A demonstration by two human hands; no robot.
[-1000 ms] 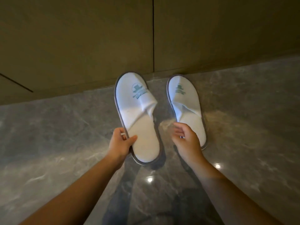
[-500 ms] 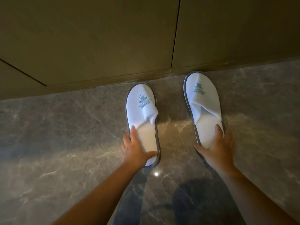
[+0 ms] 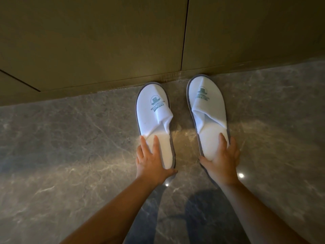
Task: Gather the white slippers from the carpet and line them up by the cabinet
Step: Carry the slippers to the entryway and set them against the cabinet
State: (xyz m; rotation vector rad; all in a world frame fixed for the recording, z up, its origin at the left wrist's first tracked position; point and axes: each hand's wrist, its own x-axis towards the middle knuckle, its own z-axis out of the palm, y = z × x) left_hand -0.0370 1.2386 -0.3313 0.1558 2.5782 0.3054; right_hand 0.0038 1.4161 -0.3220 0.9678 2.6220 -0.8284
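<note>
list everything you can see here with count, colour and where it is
slippers: 2, white with grey edging and a green logo on the toe, side by side on the floor with toes toward the cabinet; left slipper, right slipper
cabinet: 1, olive brown panels with dark seams, across the top of the view
floor: 1, glossy grey marble with pale veins and light spots, the lower part of the view
left hand: 1, bare, open, resting flat on the heel of the left slipper
right hand: 1, bare, open, resting flat on the heel of the right slipper
</note>
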